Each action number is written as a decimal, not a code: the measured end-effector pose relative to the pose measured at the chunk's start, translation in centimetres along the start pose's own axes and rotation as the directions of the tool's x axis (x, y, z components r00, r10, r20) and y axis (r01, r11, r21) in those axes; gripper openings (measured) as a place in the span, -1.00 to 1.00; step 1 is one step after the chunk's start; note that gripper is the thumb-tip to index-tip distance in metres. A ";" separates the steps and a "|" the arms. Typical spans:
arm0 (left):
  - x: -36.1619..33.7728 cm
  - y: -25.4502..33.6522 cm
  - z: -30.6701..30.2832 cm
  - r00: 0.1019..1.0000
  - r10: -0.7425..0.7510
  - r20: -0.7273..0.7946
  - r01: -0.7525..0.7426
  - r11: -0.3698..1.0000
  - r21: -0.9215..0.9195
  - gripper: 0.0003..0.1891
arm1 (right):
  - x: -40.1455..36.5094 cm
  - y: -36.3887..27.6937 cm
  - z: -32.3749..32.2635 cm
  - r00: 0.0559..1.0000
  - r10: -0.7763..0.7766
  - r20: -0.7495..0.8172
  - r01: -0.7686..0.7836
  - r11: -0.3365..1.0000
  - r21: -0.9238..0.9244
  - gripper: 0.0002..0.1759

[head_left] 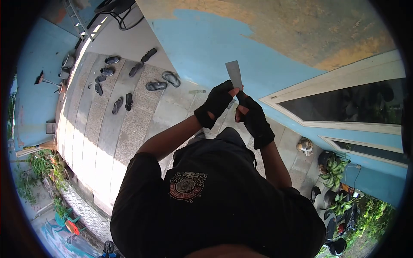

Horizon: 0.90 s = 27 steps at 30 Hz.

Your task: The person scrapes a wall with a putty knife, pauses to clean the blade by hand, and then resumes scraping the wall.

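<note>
A putty knife [233, 72] with a broad flat metal blade points up and away from me, in front of the blue wall. My left hand [218, 103], in a black fingerless glove, is closed at the base of the blade, its thumb lying against the metal. Just below and to the right, my right hand [254, 119], gloved the same way, curls its fingers around the handle, which is mostly hidden. The blade appears to be apart from the wall.
The blue wall [206, 47] has a large peeled, brownish patch [309, 30]. To the right is a white-framed window [344, 96]. Several sandals and shoes [155, 86] lie on the tiled floor [142, 112]. A cat [305, 146] sits near potted plants [333, 172] at right.
</note>
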<state>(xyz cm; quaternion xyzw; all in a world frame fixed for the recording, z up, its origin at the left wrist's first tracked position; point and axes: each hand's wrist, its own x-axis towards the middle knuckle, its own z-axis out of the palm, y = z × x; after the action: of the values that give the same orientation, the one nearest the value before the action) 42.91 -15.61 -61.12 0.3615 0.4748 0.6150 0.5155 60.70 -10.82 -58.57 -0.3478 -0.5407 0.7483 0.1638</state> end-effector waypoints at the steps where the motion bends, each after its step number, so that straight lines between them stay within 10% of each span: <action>1: 0.2 0.2 -0.1 1.000 -0.007 0.005 0.007 1.000 -0.005 -0.67 | -0.2 -0.1 0.0 0.997 0.037 0.075 -0.060 0.940 0.336 -0.42; 8: 2.9 -0.7 0.2 0.983 -0.049 0.174 0.077 0.985 -0.157 -0.56 | 1.5 -0.4 -2.3 0.933 -0.019 0.358 -0.231 0.733 0.640 -0.42; 9: 3.5 -1.1 0.5 0.991 -0.052 0.126 0.079 0.973 -0.216 -0.56 | 2.0 -0.9 -2.5 0.993 -0.085 0.085 0.083 0.996 0.023 -0.41; 10: 4.1 -1.2 1.0 0.992 -0.049 0.114 0.073 0.973 -0.217 -0.56 | 2.4 -1.6 -2.7 0.945 -0.319 -0.076 0.193 0.729 -0.657 -0.40; 11: 4.6 -1.3 1.6 0.994 -0.099 0.034 0.105 0.961 -0.257 -0.55 | 2.9 -2.2 -3.1 0.817 -0.577 0.003 0.303 0.425 -0.853 -0.37; 16: 7.4 -2.1 5.9 0.984 -0.126 -0.123 0.065 0.910 -0.409 -0.53 | 4.8 -3.8 -7.7 0.758 -0.646 0.087 0.341 0.280 -0.897 -0.30; 19: 9.8 -3.0 7.8 0.986 -0.043 -0.163 -0.017 0.936 -0.351 -0.51 | 4.6 -6.7 -9.8 0.911 -0.412 0.032 0.281 0.561 -0.779 -0.39; 21: 10.5 -1.8 9.6 0.985 0.032 -0.170 -0.099 0.910 -0.403 -0.52 | 5.5 -6.8 -12.3 0.998 0.050 0.047 -0.046 0.996 -0.075 -0.65; 25: 11.8 -2.5 9.7 0.979 -0.085 0.184 0.179 0.790 -0.586 -0.50 | 6.1 -9.1 -14.5 0.905 0.114 0.409 -0.309 0.837 0.451 -0.77; 27: 12.9 -3.6 10.7 0.996 -0.074 0.058 0.094 0.764 -0.639 -0.49 | 7.3 -8.1 -16.0 0.870 0.122 0.478 -0.377 0.789 0.485 -0.73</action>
<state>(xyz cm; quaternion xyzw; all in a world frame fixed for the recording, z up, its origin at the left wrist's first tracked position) 51.26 -0.68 -62.08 0.1514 0.2451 0.7109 0.6415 65.66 7.72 -56.40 -0.1838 -0.2654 0.9458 0.0353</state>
